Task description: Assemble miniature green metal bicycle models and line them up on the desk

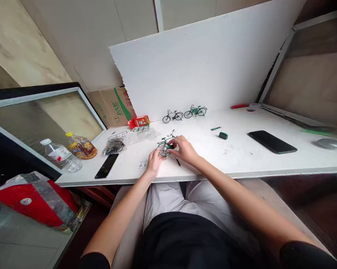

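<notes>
Bright, diffuse light falls evenly over the white tabletop (241, 158), leaving soft, faint shadows beside the right hand (182, 149). Below and right of that hand, the space under the tabletop turns dim. Far to its right, a grey rounded object (330, 143) is blurred and stretched by edge distortion. Left of the left hand (155, 163), a framed panel (45, 116) carries dull reflections.
</notes>
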The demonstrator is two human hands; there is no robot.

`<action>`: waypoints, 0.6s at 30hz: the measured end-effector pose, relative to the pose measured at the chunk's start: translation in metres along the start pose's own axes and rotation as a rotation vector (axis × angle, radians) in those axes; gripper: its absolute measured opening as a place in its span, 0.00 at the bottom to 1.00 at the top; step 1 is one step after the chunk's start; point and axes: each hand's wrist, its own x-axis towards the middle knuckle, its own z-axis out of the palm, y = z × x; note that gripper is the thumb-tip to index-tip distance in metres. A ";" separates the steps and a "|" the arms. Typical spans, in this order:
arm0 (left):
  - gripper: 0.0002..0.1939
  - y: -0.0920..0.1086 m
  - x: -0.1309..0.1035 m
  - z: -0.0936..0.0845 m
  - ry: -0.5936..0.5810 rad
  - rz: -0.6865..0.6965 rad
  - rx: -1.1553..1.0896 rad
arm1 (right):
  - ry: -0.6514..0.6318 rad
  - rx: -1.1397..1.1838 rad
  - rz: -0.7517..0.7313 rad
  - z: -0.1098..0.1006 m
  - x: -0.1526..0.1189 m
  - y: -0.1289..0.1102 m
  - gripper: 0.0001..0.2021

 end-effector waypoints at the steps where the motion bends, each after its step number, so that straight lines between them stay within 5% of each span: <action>1: 0.22 0.000 0.000 0.000 -0.008 -0.003 0.000 | -0.002 0.003 0.000 0.000 0.000 0.000 0.13; 18: 0.21 -0.001 -0.002 0.000 -0.014 0.054 0.137 | -0.211 -0.239 0.225 -0.015 0.000 -0.023 0.13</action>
